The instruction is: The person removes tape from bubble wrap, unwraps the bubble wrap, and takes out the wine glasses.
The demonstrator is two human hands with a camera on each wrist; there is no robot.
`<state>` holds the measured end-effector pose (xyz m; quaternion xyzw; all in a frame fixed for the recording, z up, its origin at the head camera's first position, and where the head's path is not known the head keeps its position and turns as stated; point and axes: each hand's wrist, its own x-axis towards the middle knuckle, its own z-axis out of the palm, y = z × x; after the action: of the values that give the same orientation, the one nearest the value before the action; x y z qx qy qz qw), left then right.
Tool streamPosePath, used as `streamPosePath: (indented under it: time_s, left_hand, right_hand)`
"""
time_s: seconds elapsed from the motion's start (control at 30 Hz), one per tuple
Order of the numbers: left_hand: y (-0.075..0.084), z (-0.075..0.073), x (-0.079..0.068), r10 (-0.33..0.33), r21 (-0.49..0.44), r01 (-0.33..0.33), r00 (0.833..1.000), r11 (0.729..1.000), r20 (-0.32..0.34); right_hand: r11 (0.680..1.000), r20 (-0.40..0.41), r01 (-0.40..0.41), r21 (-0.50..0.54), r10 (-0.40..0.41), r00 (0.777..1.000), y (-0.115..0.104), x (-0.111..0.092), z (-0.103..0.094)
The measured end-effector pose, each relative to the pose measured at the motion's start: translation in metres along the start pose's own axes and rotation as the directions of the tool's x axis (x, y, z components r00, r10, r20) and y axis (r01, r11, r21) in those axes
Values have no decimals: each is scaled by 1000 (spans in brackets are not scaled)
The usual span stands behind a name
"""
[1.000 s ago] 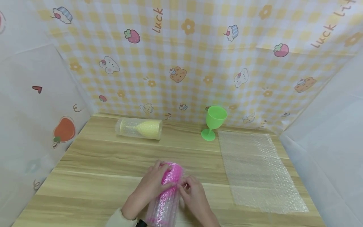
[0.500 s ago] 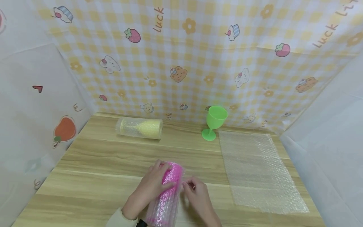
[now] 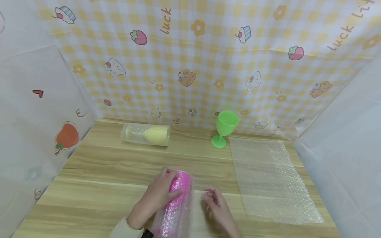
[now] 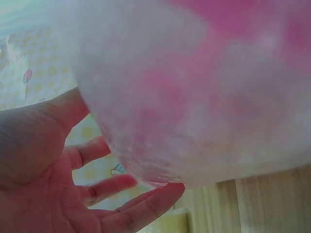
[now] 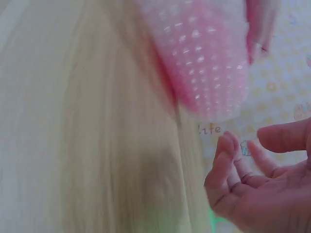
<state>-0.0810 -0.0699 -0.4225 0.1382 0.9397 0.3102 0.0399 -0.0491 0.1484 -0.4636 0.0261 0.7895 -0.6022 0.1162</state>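
Observation:
A pink goblet rolled in bubble wrap point(image 3: 176, 208) lies near the front edge of the table, its bowl end pointing away from me. My left hand point(image 3: 157, 192) grips it from the left, thumb across the top and fingers over the bowl end. In the left wrist view the blurred wrapped goblet point(image 4: 194, 107) fills most of the frame, fingers around its end. My right hand point(image 3: 219, 207) is just right of the roll, apart from it, fingers loosely bent and holding nothing. The right wrist view shows a gap between the bubble-wrapped bowl point(image 5: 209, 68) and the right hand point(image 5: 262, 179).
A yellow goblet in bubble wrap point(image 3: 148, 134) lies on its side at the back left of the wooden table point(image 3: 104, 168). At the back, right of centre, an unwrapped green goblet point(image 3: 225, 124) stands upright. A flat bubble wrap sheet point(image 3: 268, 178) covers the table's right part.
My right hand has let go of the wrap's edge and moved right, away from the roll. The wrap's right edge now sticks out a little further. The left hand keeps its hold.

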Motion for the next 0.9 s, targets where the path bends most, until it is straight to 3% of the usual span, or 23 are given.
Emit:
streamPosePath:
  time_s: [0.07, 0.2, 0.33, 0.5, 0.67, 0.77, 0.9]
  left_hand:
    - [0, 0, 1, -4, 10, 4, 1000, 1000, 6]
    - [3, 0, 5, 19, 48, -19, 1000, 999, 15]
    - [6, -1, 11, 64, 80, -66, 997, 995, 33]
    - [8, -5, 16, 93, 40, -97, 991, 994, 94]
    - [8, -7, 20, 69, -94, -56, 987, 994, 142]
    - [8, -6, 21, 69, -153, -45, 985, 987, 156]
    - [11, -2, 23, 84, -161, -59, 984, 985, 154]
  right_hand:
    - [996, 6, -13, 84, 13, 1000, -3, 2, -2]
    - [995, -26, -1, 99, 4, 1000, -13, 11, -4]
    - [993, -19, 97, -65, -98, 995, -21, 29, -3]
    - [923, 87, 258, -286, -243, 966, -24, 53, -2]
    - [890, 154, 249, -382, -205, 967, -24, 66, -4]
    - [873, 147, 217, -438, -168, 975, -26, 68, -7]
    - [833, 97, 205, -513, -181, 979, -32, 66, -12]
